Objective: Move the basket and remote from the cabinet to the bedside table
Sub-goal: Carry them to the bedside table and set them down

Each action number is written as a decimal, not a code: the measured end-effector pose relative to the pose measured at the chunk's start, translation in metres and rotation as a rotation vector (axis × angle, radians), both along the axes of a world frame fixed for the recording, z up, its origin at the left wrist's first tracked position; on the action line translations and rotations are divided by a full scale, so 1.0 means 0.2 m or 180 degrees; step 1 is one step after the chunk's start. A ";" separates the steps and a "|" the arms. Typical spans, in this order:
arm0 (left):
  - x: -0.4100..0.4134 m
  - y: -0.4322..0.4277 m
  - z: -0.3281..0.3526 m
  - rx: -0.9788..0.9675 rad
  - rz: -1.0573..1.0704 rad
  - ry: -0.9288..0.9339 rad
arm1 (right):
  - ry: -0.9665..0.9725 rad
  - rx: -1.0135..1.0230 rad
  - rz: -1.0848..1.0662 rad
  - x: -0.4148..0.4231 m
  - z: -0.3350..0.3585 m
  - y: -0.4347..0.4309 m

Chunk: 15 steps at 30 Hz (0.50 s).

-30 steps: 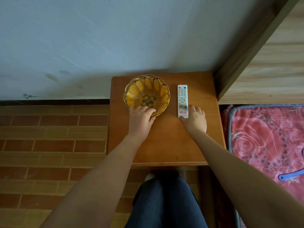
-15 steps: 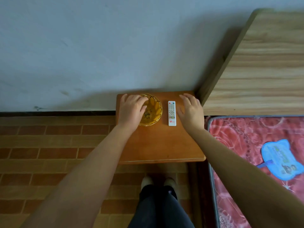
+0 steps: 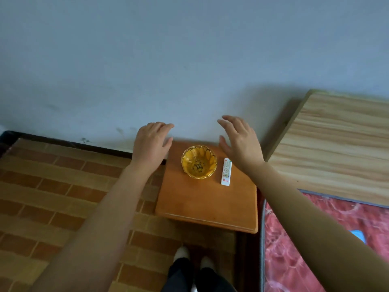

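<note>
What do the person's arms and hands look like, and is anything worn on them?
Both forearms are bare, with no sleeves in view. The left hand and the right hand wear no gloves, and no ring, watch or bracelet is visible.
</note>
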State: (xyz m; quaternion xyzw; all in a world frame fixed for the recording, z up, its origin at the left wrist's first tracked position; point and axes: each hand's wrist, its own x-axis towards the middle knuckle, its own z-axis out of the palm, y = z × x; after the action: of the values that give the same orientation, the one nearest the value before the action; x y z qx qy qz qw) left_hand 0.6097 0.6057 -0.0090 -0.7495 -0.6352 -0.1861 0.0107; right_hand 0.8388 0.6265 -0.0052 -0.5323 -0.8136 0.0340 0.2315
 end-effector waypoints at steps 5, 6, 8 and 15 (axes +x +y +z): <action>-0.15 -0.24 0.15 0.0197 0.0452 0.0058 | 0.0002 0.0152 0.0537 -0.18 0.10 -0.05; -0.19 -0.29 0.18 0.0238 0.0575 0.0089 | 0.0004 0.0191 0.0660 -0.23 0.12 -0.07; -0.26 -0.39 0.22 0.0297 0.0817 0.0154 | 0.0003 0.0248 0.0923 -0.33 0.15 -0.10; -0.60 -0.87 0.27 0.0130 0.1859 0.0261 | -0.0166 0.0265 0.1889 -0.82 0.22 -0.24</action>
State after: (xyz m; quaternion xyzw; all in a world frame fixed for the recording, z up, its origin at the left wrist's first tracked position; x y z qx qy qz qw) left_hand 0.4906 0.4311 0.0447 -0.5415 -0.8192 -0.1574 0.1046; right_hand 0.6745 0.5780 0.0384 -0.2619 -0.9400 0.0531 0.2121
